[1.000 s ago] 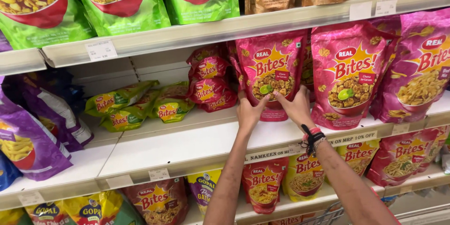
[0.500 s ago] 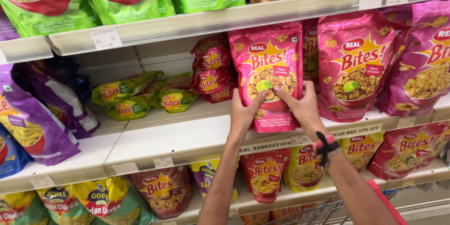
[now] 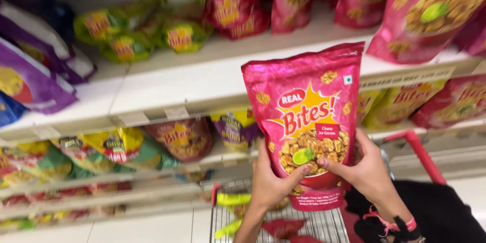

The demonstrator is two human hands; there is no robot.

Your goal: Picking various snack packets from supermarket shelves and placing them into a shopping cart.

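Before white shelves (image 3: 167, 88) — pink snack pouch (image 3: 306, 116) upright between both hands' fingers (image 3: 331, 166).

— What has been moved since a second ago?
— The pink snack pouch (image 3: 309, 121) has been lifted off the shelf (image 3: 202, 81), where it was gripped upright.
— And now?
— It is held between the left hand (image 3: 271, 182) and right hand (image 3: 364, 169), above a wire trolley (image 3: 304, 225) brought into view below the fingers (image 3: 298, 172).

Glossy pink snack pouch (image 3: 309, 121), sealed, upright, over a cart
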